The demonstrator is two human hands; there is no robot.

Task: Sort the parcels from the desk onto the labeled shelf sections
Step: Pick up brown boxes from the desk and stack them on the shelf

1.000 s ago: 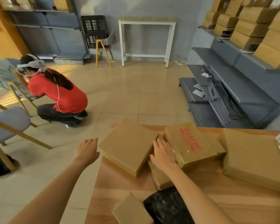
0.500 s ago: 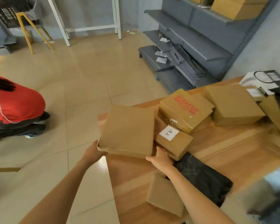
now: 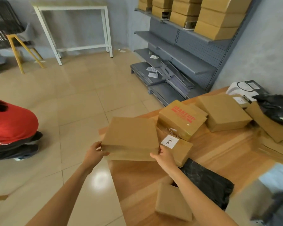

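Note:
A flat brown cardboard parcel sits at the near left corner of the wooden desk, held from both sides. My left hand grips its near left corner. My right hand grips its near right corner. Behind it lie a box with a white label, a box printed MAKEUP in red, a plain box and a small box near me. Grey wall shelves stand at the back right, the upper one stacked with brown boxes.
A black plastic bag lies on the desk by my right forearm, another at the far right. A person in a red top crouches on the tiled floor at left. A white table frame and a yellow-legged stool stand at the back.
Both hands closed on the flat parcel's near corners; earlier the left hung free and the right lay between boxes. The view swung right toward the shelves.

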